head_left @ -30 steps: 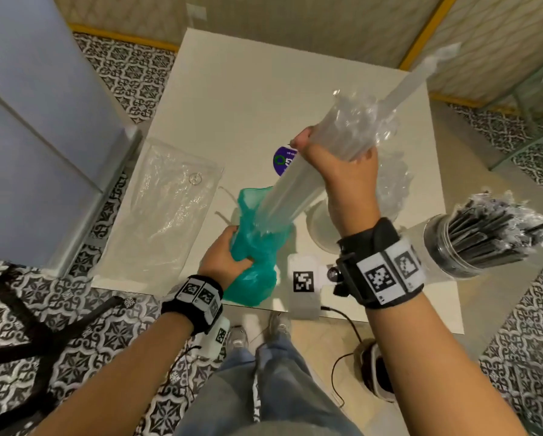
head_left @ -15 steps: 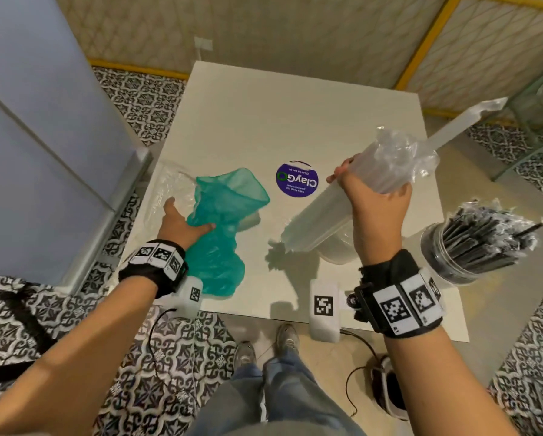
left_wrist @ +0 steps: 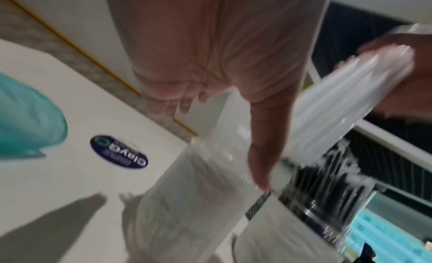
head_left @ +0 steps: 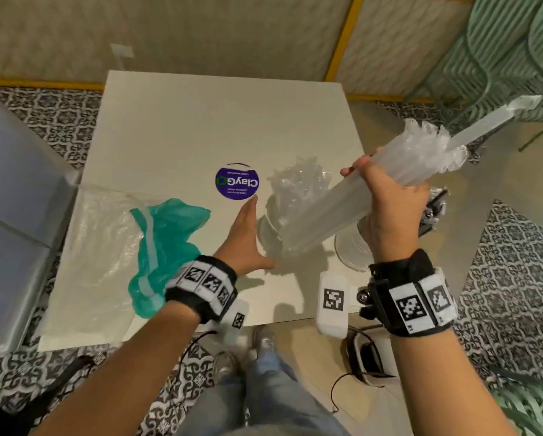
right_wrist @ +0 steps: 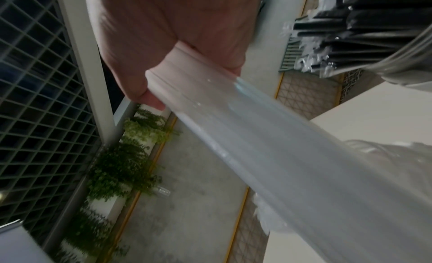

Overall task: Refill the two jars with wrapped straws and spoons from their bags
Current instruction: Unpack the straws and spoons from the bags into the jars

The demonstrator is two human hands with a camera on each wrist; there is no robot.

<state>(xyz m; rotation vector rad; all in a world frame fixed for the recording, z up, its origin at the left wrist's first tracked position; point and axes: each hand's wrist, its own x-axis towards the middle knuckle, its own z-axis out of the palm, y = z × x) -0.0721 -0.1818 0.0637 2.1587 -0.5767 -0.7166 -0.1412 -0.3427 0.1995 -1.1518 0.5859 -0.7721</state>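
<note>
My right hand (head_left: 386, 196) grips a long bundle of clear wrapped straws (head_left: 326, 212) and holds it slanted above the table. The bundle's low end hangs at the mouth of a clear jar (head_left: 265, 229) that has clear wrappers sticking up out of it. My left hand (head_left: 246, 228) is open, fingers straight, close against that jar's left side. A second jar with black wrapped spoons (head_left: 435, 206) stands mostly hidden behind my right hand; the left wrist view shows the spoons (left_wrist: 327, 184) more fully. The teal bag (head_left: 166, 243) lies crumpled on the table to the left.
A clear plastic bag (head_left: 103, 243) lies flat at the white table's (head_left: 201, 127) left edge. A round purple sticker (head_left: 237, 181) marks the table's middle. A grey cabinet (head_left: 15, 215) stands to the left, and green chairs (head_left: 509, 51) at the far right.
My left hand let go of the teal bag and moved right to the clear jar. My right hand carried the straw bundle rightward, its low end now at the jar's mouth.
</note>
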